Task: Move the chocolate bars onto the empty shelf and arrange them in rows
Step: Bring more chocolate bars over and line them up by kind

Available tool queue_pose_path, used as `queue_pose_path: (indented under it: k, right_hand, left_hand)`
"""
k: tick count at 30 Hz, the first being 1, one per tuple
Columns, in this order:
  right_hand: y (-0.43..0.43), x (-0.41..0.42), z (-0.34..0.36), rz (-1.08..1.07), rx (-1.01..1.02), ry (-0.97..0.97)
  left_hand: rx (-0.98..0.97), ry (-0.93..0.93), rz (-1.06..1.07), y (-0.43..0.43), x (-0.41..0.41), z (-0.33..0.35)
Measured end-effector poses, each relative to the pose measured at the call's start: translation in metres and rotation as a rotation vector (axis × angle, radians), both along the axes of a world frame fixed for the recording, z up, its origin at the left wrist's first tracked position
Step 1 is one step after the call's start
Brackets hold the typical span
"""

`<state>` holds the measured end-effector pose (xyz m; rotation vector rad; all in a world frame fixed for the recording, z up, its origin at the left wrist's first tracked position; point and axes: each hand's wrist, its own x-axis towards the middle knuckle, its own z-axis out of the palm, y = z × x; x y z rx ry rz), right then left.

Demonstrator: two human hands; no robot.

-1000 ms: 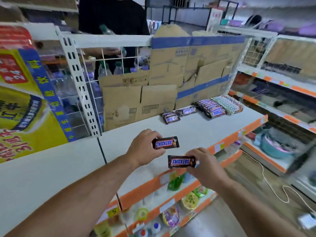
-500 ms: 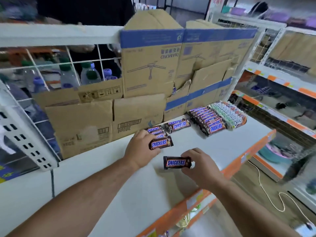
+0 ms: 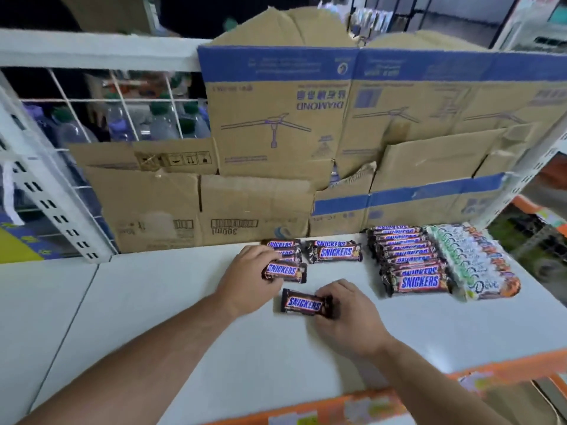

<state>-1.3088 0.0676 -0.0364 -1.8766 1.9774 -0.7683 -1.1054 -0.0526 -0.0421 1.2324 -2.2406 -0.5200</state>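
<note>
White shelf [image 3: 184,332], head view: the left hand [image 3: 248,280] grips a Snickers bar [image 3: 283,271] at the front of a short row [image 3: 283,248]. The right hand [image 3: 346,317] pinches a second bar [image 3: 303,305] lying just nearer. Placing seems underway; next, that one needs squaring into line.

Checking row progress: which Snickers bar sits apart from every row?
The Snickers bar gripped by the right hand, nearest the camera, outside every row.

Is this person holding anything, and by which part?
The left hand grips the left end of the farther Snickers bar. The right hand pinches the right end of the nearer Snickers bar, which lies on the shelf.
</note>
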Motion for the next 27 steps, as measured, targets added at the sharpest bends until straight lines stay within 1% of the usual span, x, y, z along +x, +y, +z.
queue_pose_path:
  k: [5, 8, 12, 15, 20, 22, 27]
  right_hand:
    - [0.001, -0.007, -0.008, 0.053, -0.049, -0.036]
    - [0.000, -0.007, -0.012, 0.070, -0.115, -0.056]
    - [0.000, -0.008, -0.014, 0.091, -0.142, -0.081]
    - [-0.001, -0.010, -0.016, 0.096, -0.141, -0.104]
    - [-0.001, -0.009, -0.018, 0.078, -0.163, -0.088]
    - [-0.002, -0.011, -0.017, 0.086, -0.140, -0.083]
    - [-0.016, -0.005, -0.005, 0.084, 0.011, -0.067]
  left_hand:
    - [-0.004, -0.044, 0.081, 0.014, -0.008, 0.000]
    - [0.017, -0.037, 0.114, 0.016, -0.009, 0.002]
    - [0.074, -0.050, 0.122, 0.025, -0.007, 0.004]
    - [0.056, -0.177, 0.076, 0.035, 0.007, 0.004]
    - [0.007, -0.371, 0.173, 0.059, 0.045, -0.001]
    - [-0.009, -0.397, 0.167, 0.061, 0.047, -0.004]
    - [-0.026, -0.367, 0.176, 0.060, 0.047, -0.003]
